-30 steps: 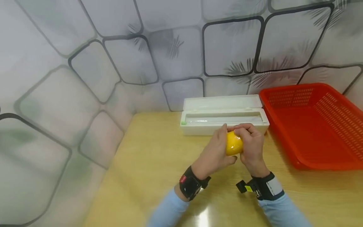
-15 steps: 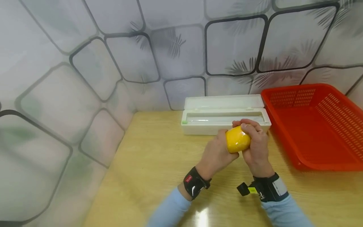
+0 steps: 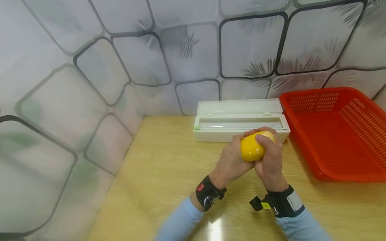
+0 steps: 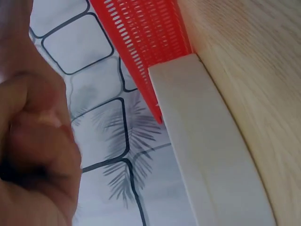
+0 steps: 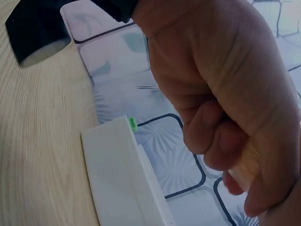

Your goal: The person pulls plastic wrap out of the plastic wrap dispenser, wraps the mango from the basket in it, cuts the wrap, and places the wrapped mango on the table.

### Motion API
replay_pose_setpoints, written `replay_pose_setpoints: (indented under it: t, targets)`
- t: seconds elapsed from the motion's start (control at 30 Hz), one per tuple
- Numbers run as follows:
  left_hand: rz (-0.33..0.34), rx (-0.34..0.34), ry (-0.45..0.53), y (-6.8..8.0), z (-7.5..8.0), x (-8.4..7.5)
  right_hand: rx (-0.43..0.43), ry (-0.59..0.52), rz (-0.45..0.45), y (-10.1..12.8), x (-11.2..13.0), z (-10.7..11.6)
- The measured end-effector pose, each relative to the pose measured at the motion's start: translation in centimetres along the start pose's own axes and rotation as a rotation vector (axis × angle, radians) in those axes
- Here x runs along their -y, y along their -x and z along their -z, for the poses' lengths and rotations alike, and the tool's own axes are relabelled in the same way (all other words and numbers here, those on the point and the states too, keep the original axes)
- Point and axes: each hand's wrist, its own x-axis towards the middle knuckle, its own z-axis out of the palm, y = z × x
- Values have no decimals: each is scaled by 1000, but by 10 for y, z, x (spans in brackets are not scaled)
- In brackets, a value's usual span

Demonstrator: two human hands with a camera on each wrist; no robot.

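Both hands hold one glossy yellow rounded fruit or vegetable (image 3: 252, 149) above the table, in front of the white box. Its skin shines as if film-covered; its exact kind is unclear. The left hand (image 3: 231, 164) grips it from the left and below, partly hidden behind it. My right hand (image 3: 271, 162) wraps its right end, the thumb lying across the top. In the left wrist view curled fingers (image 4: 42, 141) fill the left side, blurred. The right wrist view shows the right hand (image 5: 230, 94) with fingers curled; the yellow thing is hardly visible there.
A white cling-film dispenser box (image 3: 211, 135) stands at the wall, lid raised, a roll inside and a green tab at its left end. Right of it is a red plastic basket (image 3: 318, 167) with perforated sides. Patterned wall (image 3: 193, 50) borders the wooden table (image 3: 156, 160).
The yellow thing has turned in the hands, and more of its length shows now. The right thumb has shifted over its top. The head view has shifted slightly.
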Motion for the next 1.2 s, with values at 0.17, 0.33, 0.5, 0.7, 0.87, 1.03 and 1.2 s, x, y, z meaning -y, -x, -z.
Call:
replay_pose_setpoints:
  t: [0.17,0.33,0.5,0.7,0.87,1.03,1.2]
  targets:
    - [-11,323,293,-2,15,7,-60,105,33,2,7,4]
    - [200,419,625,-4,26,11,-46,144,164,2,3,5]
    - [296,35,606,-7,2,2,-22,170,300,6,-11,-1]
    - [243,-247,611,-2,-20,-5,-164,121,332,13,-21,-10]
    - [123,-348,540,0,-21,-6,-171,24,367,19,-22,-17]
    - [44,-432,537,1,-22,-9,-118,-155,377,22,-23,-22]
    - [66,-457,519,-1,-25,-10,-135,-199,330,20,-26,-19]
